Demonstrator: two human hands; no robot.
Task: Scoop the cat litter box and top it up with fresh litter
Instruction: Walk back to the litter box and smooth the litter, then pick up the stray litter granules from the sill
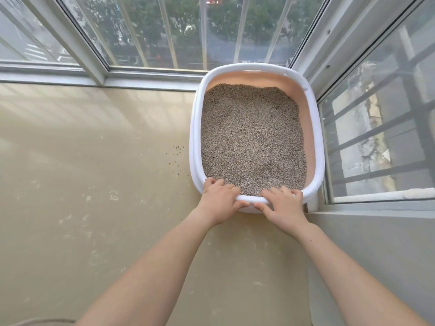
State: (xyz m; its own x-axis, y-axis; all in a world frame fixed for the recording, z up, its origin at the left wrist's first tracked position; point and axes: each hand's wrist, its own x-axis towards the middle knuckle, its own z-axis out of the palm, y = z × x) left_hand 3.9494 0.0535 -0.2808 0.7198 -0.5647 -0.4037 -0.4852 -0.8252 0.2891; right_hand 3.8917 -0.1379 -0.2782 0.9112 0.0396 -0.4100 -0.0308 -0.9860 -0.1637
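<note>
1. Head view looks down on a litter box (197, 128) with a white rim and a peach inner wall, set on the floor (94, 172) in the right centre of the frame, in the corner where two window frames meet.
2. Grey-brown litter (253, 137) covers the bottom of the box in a fairly even layer, reaching higher toward the far wall.
3. Left hand (220, 202) grips the near rim at its left part: the fingers curl over the rim toward the litter and the thumb presses the outer side below.
4. Right hand (283, 205) grips the same near rim just to the right of the other hand, fingers curled over the top edge, thumb on the outside.
5. Both forearms stretch up from the lower edge of the frame.
6. A few stray granules (176, 156) lie scattered on the floor just left of the box.
7. Windows (153, 31) with bars fill the upper part and right side of the frame.
</note>
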